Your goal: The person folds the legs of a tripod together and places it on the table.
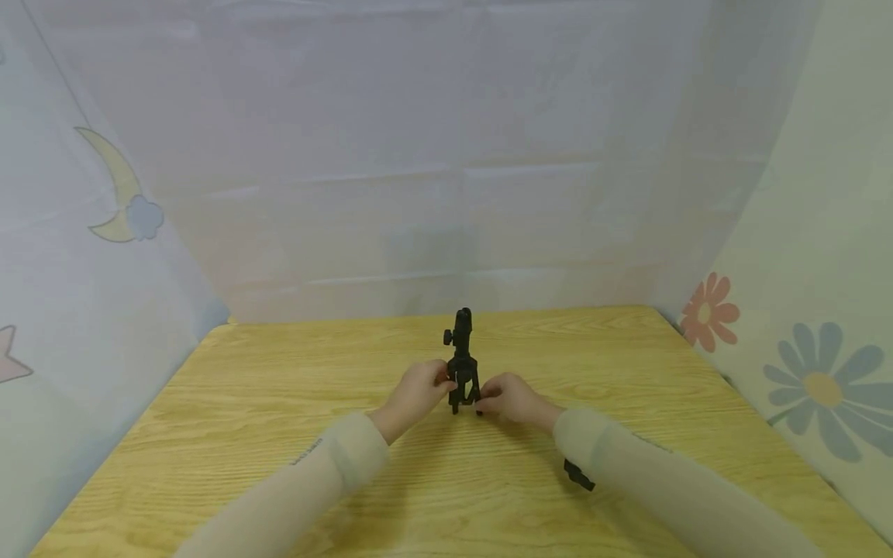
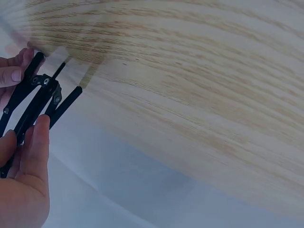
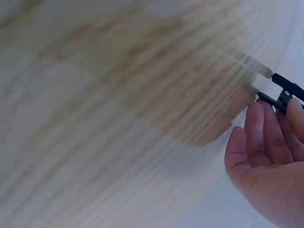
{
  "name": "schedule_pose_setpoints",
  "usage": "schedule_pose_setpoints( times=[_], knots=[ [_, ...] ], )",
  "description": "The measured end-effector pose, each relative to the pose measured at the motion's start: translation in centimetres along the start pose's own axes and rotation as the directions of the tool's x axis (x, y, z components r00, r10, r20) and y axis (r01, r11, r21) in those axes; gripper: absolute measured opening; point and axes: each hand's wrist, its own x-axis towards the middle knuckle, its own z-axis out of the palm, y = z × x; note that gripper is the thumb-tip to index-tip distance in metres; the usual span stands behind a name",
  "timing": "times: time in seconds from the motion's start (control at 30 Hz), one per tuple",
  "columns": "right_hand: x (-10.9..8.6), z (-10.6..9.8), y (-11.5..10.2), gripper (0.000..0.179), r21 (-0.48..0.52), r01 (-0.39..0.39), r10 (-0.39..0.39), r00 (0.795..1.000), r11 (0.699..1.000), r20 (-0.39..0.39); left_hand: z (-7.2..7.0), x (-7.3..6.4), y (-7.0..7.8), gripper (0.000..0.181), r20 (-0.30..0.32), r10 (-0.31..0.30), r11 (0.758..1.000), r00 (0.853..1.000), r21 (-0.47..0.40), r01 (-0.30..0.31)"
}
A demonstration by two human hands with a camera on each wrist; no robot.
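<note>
A small black tripod (image 1: 462,341) stands upright near the middle of the table, a knob on its left side and its legs partly spread at the bottom. My left hand (image 1: 415,393) grips its body from the left. From the right, my right hand (image 1: 515,397) pinches one leg low down between thumb and fingers. The left wrist view shows the tripod's hinged braces (image 2: 46,81) and leg ends, with the left fingers and thumb around the body. In the right wrist view, the thumb and fingertips meet at a leg (image 3: 271,101).
Another small black piece (image 1: 578,475) lies on the wooden table (image 1: 293,380), partly hidden under the right sleeve (image 1: 628,457). A pale cloth (image 1: 349,155) hangs behind the table, with patterned cloths on both sides.
</note>
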Motion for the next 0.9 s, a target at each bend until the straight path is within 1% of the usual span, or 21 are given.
schedule_pose_setpoints(
  times=[0.1,0.27,0.37,0.43,0.5,0.6,0.67,0.73,0.9],
  knots=[
    [0.0,0.0,0.0,0.011,0.027,0.010,-0.011,0.999,1.000,0.035,0.2,0.1,-0.1,0.009,-0.019,-0.008,1.000,1.000,-0.011,0.008],
    [0.4,-0.2,0.5,0.010,0.037,0.071,-0.074,0.992,0.997,0.105,0.4,0.3,-0.2,0.005,-0.035,-0.020,0.999,0.999,-0.029,0.019],
    [0.8,-0.3,0.6,0.009,0.026,0.086,-0.089,0.986,0.996,0.143,0.5,0.5,-0.2,0.004,-0.051,-0.011,0.999,0.999,-0.051,0.009],
    [1.0,-0.3,0.6,0.010,0.016,0.075,-0.077,0.984,0.997,0.160,0.6,0.7,-0.4,0.006,-0.062,0.002,0.998,0.998,-0.066,-0.006],
    [1.2,-0.3,0.5,0.012,0.011,0.054,-0.055,0.984,0.998,0.172,0.7,0.9,-0.6,0.009,-0.067,0.013,0.997,0.998,-0.074,-0.018],
    [1.3,-0.2,0.3,0.018,0.004,0.031,-0.031,0.983,1.000,0.181,0.8,1.3,-1.1,0.010,-0.070,0.037,0.998,0.997,-0.054,-0.041],
    [1.4,-0.2,0.3,0.019,-0.004,0.037,-0.035,0.983,0.999,0.182,0.8,1.6,-1.3,0.009,-0.069,0.046,0.998,0.997,-0.033,-0.049],
    [1.4,-0.1,0.3,0.017,-0.014,0.057,-0.054,0.983,0.998,0.177,0.8,1.8,-1.4,0.006,-0.068,0.055,0.998,0.996,-0.009,-0.056],
    [1.4,0.1,0.5,0.009,-0.043,0.145,-0.136,0.977,0.989,0.167,0.5,2.1,-1.4,0.004,-0.039,0.033,0.999,0.999,0.004,-0.033]
  ],
)
